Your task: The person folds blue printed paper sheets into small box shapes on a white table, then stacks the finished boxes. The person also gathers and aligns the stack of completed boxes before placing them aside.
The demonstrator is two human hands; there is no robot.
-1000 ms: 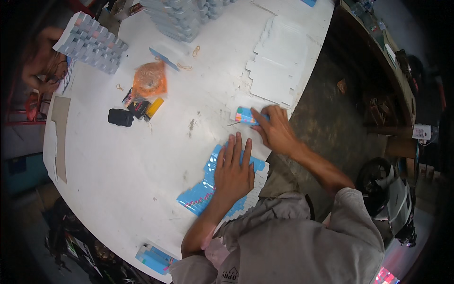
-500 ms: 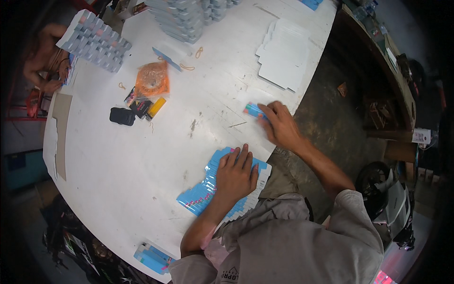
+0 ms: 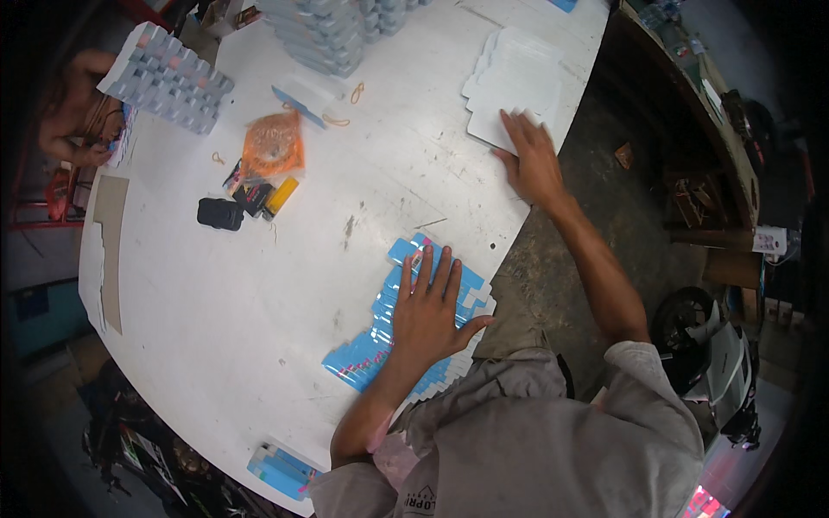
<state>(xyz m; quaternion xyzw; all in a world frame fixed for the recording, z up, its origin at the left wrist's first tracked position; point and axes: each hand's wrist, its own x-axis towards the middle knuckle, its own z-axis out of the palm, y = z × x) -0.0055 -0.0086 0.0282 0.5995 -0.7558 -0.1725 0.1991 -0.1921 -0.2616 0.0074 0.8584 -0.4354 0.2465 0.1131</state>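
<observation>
My left hand (image 3: pixel 429 309) lies flat with fingers spread on overlapping blue printed carton blanks (image 3: pixel 370 347), which fan out along the table edge in front of me. Some of the blanks under the palm are hidden. Farther off to the right, my right hand (image 3: pixel 534 164) reaches over the near edge of a stack of white cardboard sheets (image 3: pixel 518 82). Its fingers are stretched out and apart, slightly smeared by motion, with nothing seen in them.
The white table (image 3: pixel 216 319) holds an orange plastic bag (image 3: pixel 273 148), a black pouch (image 3: pixel 220 214), a yellow lighter (image 3: pixel 281 197) and rubber bands (image 3: pixel 337 121). Tall stacks of grey-white cartons (image 3: pixel 315 39) stand at the back. Another person (image 3: pixel 82 112) sits far left. Folded blue cartons (image 3: pixel 283 470) lie near left.
My right hand has let go of a blue piece and moved up to the white stack. A blue blank now lies at the fan's far end, under my left fingers, which have spread.
</observation>
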